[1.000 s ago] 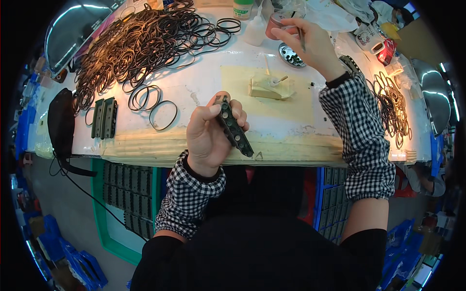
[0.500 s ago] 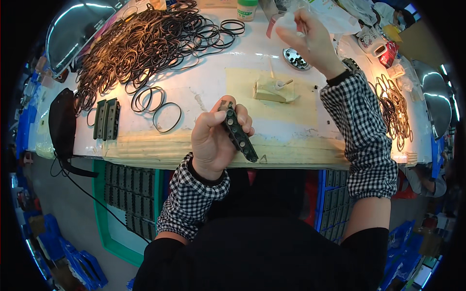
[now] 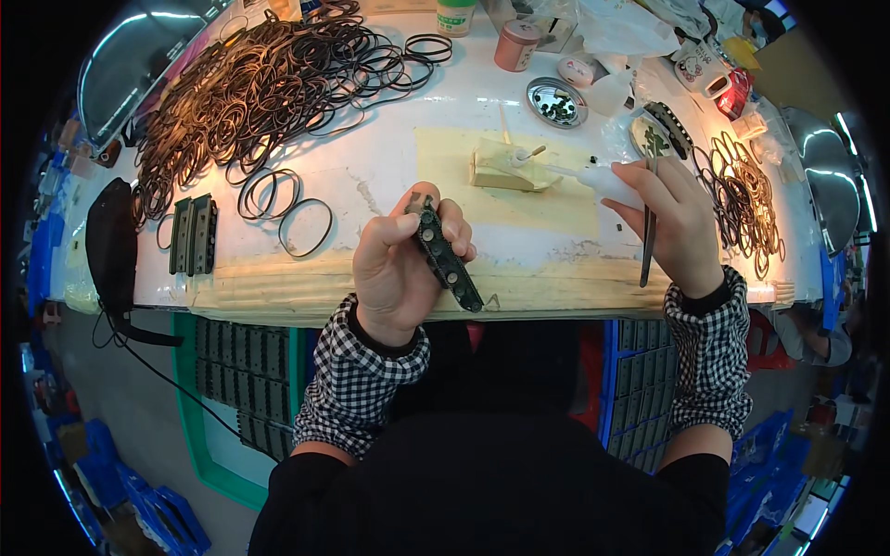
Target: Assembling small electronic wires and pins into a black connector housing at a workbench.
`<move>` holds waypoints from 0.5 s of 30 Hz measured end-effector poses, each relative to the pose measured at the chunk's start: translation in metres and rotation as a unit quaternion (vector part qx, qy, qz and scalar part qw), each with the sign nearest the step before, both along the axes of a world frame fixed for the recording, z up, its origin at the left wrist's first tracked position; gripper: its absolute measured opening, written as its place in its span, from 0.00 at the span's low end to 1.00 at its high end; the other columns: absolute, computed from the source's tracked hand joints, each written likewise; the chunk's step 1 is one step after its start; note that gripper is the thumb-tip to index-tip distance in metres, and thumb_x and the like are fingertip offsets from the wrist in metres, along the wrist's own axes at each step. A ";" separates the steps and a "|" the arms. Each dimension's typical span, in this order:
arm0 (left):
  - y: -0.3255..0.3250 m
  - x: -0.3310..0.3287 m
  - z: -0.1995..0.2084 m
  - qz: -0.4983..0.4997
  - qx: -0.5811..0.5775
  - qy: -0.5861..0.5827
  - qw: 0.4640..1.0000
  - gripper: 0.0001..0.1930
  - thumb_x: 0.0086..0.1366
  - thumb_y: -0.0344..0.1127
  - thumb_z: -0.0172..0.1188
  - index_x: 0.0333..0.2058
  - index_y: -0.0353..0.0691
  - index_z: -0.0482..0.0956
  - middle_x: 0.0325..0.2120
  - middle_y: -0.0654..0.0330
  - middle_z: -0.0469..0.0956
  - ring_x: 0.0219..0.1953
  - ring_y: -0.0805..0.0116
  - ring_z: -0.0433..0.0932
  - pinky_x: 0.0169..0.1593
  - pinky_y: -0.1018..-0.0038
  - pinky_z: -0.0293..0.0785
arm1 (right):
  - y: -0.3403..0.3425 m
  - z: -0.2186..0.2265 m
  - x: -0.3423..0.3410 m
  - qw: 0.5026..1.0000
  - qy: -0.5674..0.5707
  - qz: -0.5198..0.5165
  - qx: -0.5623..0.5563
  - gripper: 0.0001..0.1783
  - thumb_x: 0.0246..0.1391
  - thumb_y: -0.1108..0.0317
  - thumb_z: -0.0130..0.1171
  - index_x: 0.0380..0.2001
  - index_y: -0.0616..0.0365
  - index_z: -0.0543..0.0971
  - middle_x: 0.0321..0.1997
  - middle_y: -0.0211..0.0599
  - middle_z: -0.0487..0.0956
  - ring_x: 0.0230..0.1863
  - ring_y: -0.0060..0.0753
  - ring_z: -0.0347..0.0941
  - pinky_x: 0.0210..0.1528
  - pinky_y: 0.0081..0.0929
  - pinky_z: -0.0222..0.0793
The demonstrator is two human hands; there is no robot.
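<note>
Frame centre: left hand (image 3: 400, 269), fingers closed, grips dark part (image 3: 443, 255). Right of centre: right hand (image 3: 681, 213) pinches white bottle (image 3: 610, 187), tweezers (image 3: 647, 246).

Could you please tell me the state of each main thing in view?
Left hand: closed on the dark green part
Dark green part: held, slanted
Right hand: closed on bottle and tweezers
White nozzle bottle: tipped sideways, nozzle leftward
Tweezers: held
Metal dish: uncovered, holding small dark pieces
Pink canister: upright
Dark bands: heaped loosely
</note>
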State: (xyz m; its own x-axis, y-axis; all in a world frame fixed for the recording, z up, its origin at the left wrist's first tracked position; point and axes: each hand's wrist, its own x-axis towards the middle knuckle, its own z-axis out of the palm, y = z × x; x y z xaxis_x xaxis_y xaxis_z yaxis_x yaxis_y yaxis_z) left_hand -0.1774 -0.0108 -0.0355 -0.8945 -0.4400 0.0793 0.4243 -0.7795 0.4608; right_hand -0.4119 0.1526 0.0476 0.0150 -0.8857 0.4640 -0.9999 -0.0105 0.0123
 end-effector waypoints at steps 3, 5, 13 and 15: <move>0.000 0.000 -0.001 -0.001 0.005 0.007 1.000 0.13 0.58 0.43 0.54 0.37 0.45 0.65 0.27 0.65 0.66 0.33 0.70 0.67 0.43 0.70 0.67 | -0.003 0.003 0.000 0.999 0.043 -0.003 -0.013 0.19 0.40 0.72 0.68 0.39 0.60 0.78 0.33 0.38 0.76 0.34 0.41 0.73 0.34 0.34 0.69; 0.000 -0.001 0.000 -0.001 0.005 0.008 1.000 0.13 0.58 0.43 0.54 0.37 0.45 0.65 0.28 0.65 0.66 0.33 0.70 0.67 0.43 0.70 0.67 | -0.005 0.005 0.000 0.998 0.065 0.002 -0.017 0.19 0.41 0.72 0.67 0.40 0.60 0.78 0.33 0.38 0.75 0.35 0.41 0.73 0.35 0.34 0.69; 0.000 0.000 -0.001 0.000 -0.002 0.008 1.000 0.13 0.58 0.43 0.54 0.37 0.44 0.65 0.28 0.64 0.66 0.33 0.70 0.67 0.42 0.70 0.68 | -0.012 0.021 0.005 0.991 0.134 0.001 0.011 0.17 0.43 0.72 0.62 0.41 0.60 0.78 0.32 0.36 0.74 0.37 0.39 0.72 0.37 0.35 0.69; 0.000 0.000 -0.001 -0.002 -0.003 0.009 1.000 0.13 0.58 0.43 0.54 0.37 0.44 0.65 0.28 0.64 0.66 0.33 0.70 0.67 0.42 0.70 0.68 | -0.014 0.024 0.004 0.988 0.153 0.005 0.012 0.16 0.44 0.72 0.61 0.41 0.60 0.78 0.32 0.37 0.74 0.38 0.39 0.72 0.38 0.35 0.69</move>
